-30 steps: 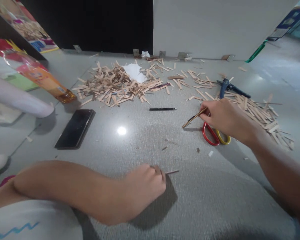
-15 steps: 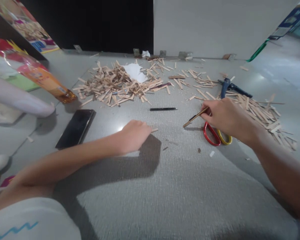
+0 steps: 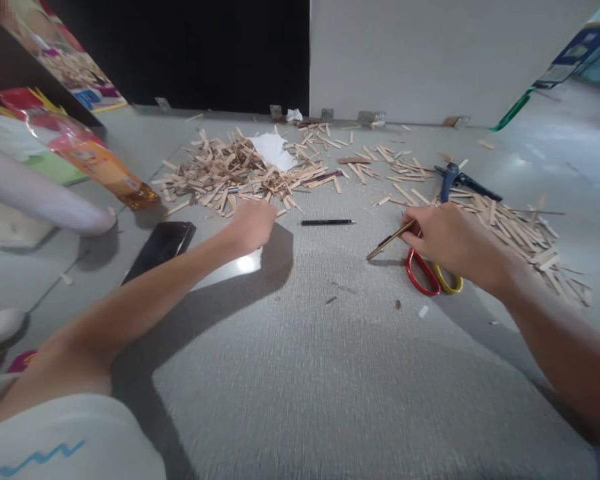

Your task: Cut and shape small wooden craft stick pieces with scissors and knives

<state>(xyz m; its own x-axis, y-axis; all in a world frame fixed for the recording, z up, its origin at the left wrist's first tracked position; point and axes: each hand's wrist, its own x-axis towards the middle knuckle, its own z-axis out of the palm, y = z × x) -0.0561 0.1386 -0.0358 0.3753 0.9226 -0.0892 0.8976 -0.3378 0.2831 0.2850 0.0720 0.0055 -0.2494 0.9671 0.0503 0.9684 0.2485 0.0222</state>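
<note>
My left hand [image 3: 254, 225] is closed at the near edge of a pile of short flat wooden sticks [image 3: 215, 170]. Its fingertips face away, so whatever they hold is hidden. My right hand [image 3: 443, 233] pinches a slim gold-coloured pen [image 3: 387, 245] with a dark clip, its tip slanting down to the left just over the grey surface. Below that hand lie scissors with one red handle loop [image 3: 421, 275] and one yellow loop [image 3: 450, 280]; their blades are covered by the hand. Between my hands lies a thin black pen-like rod [image 3: 327, 223].
A dark blue plier-like tool [image 3: 463, 180] rests by a second stick pile [image 3: 523, 230] on the right. White paper [image 3: 274, 151] lies on the left pile. A phone [image 3: 163, 247], partly behind my left forearm, and an orange bottle [image 3: 103, 163] are left. Panels [image 3: 430, 60] stand behind.
My left hand has moved away from me and left, to the pile's edge; the stick that showed at its fingertips is no longer visible. My right hand has barely moved, still holding the gold-coloured pen.
</note>
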